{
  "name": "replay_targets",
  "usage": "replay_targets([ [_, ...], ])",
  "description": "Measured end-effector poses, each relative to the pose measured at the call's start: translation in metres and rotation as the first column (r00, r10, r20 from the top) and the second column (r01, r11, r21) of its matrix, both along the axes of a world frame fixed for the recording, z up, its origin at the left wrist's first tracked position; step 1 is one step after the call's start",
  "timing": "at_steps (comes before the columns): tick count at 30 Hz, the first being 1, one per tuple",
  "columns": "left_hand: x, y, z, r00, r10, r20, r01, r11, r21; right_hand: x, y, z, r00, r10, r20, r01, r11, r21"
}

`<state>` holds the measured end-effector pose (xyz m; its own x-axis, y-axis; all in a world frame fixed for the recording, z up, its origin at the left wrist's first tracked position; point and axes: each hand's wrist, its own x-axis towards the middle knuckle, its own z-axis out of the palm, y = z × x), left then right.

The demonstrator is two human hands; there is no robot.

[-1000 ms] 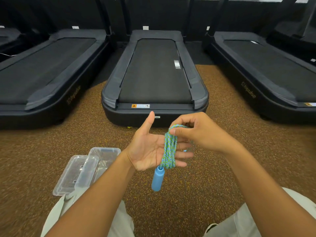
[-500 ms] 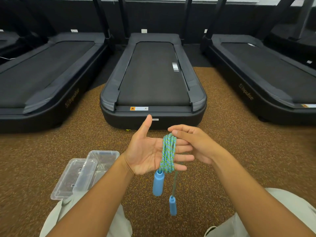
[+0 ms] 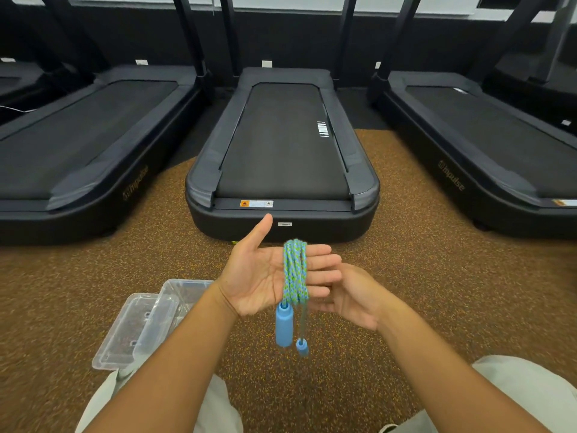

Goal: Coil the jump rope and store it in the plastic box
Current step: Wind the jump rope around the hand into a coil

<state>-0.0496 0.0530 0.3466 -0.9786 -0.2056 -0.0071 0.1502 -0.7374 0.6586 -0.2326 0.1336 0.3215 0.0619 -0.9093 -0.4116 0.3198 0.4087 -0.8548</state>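
Left hand [image 3: 262, 276] flat and unclenched, jump rope [image 3: 295, 270] looped over fingers; right hand [image 3: 352, 295] loose behind; should've pinched coils tight before boxing.

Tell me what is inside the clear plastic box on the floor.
The clear plastic box shows only speckled brown floor through its walls; no rope is inside. Its near corner is hidden by the left forearm. The blue-green braided jump rope is wrapped around the left hand.

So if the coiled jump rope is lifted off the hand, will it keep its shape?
Probably not. The jump rope hangs limp over the left hand, so it looks floppy. Its loops seem untied and may spread. The two blue handles dangle and would likely swing.
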Motion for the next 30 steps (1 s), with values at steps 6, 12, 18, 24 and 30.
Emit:
replay_targets([
  [6,0.004,-0.007,0.002,0.994,0.104,-0.020,-0.104,0.994,0.023,0.016,0.007,0.001,0.936,0.201,-0.290,-0.203,0.979,0.022],
  [12,0.009,-0.011,0.007,0.967,0.256,-0.017,-0.254,0.966,0.055,0.019,0.014,0.001,0.772,0.370,-0.517,-0.416,0.909,0.028],
  [18,0.009,-0.008,0.015,0.915,0.402,0.036,-0.402,0.916,-0.014,0.028,0.021,0.002,0.614,0.536,-0.579,-0.627,0.777,0.055],
  [24,0.009,-0.008,0.011,0.906,0.420,0.043,-0.412,0.902,-0.129,0.031,0.025,0.010,0.600,0.565,-0.566,-0.662,0.748,0.045],
  [30,0.011,-0.010,0.006,0.913,0.409,0.010,-0.402,0.901,-0.161,0.032,0.028,0.023,0.546,0.557,-0.627,-0.670,0.739,0.072],
])
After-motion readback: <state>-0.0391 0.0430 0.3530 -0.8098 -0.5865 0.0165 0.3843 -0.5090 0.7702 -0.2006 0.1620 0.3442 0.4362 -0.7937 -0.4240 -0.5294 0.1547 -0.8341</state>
